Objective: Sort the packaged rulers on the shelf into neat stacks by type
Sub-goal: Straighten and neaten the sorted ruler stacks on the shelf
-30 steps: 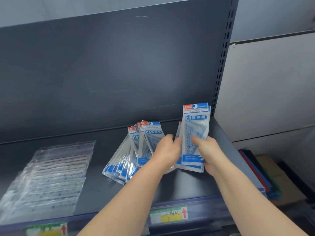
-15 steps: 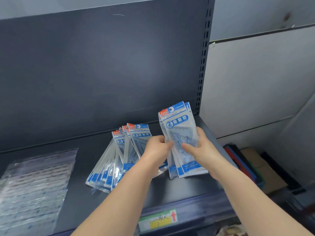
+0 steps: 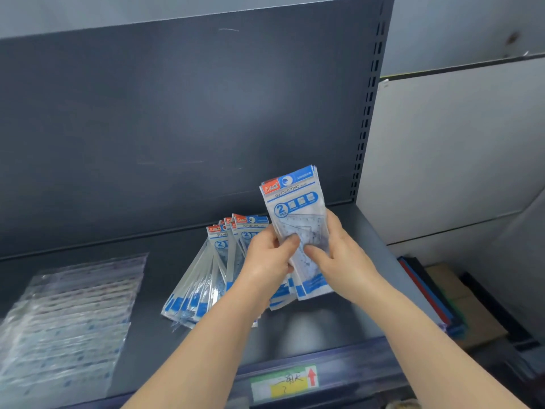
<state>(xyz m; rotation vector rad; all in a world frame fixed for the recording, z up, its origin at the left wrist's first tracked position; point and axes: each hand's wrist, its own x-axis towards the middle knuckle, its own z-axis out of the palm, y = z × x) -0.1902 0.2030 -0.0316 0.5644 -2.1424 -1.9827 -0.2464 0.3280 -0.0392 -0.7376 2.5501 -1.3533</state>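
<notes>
Packs white-blue, red logo corner; sleeves clear, blue-speckled; shelf dark grey; tag yellow-green, red arrow.

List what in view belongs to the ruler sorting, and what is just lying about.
Belongs to the job: held bundle of ruler packs, gripped by the left hand and right hand; fanned pile of matching packs; clear-sleeved packs at the left; shelf.
Just lying about: coloured folders and cardboard box beside the shelf; label on its edge.
</notes>
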